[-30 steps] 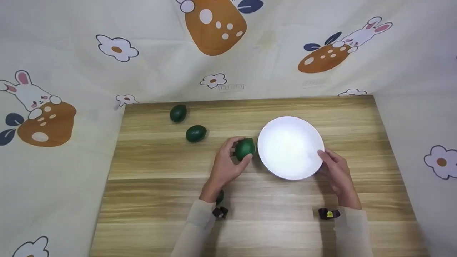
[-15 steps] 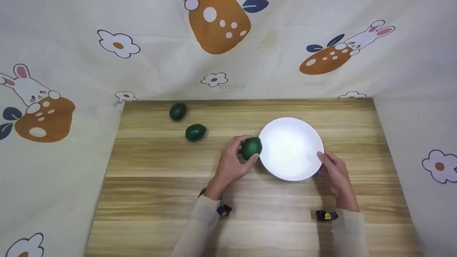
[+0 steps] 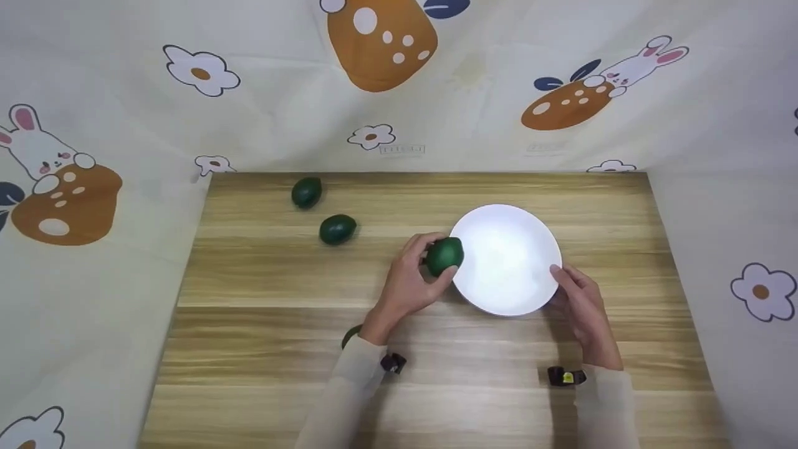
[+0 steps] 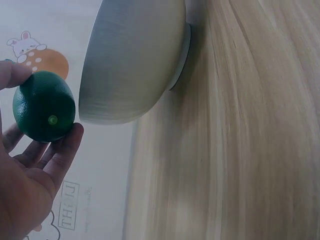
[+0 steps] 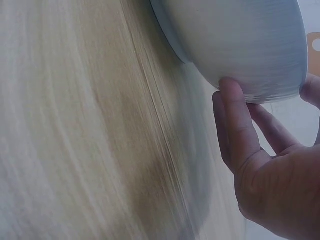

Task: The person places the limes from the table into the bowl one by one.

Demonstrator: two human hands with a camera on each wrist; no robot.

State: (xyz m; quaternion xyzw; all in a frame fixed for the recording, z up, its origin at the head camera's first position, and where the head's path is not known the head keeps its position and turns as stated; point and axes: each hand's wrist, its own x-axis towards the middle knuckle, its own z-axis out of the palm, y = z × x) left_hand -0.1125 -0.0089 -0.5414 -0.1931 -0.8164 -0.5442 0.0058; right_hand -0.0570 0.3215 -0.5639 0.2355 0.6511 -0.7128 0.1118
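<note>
Our left arm half hides a green fruit near the desk's front edge. Our left hand pinches a glossy dark-green lime at the bowl rim; our right hand grips the bowl's side.

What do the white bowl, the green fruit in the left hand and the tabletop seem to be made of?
White bowl: smooth and glossy with a foot ring, probably ceramic, possibly melamine.
Green fruit: evenly dark green with a fine dimpled sheen; real lime or plastic copy, can't tell.
Tabletop: matte, streaky wood grain; likely laminate or veneer.
</note>
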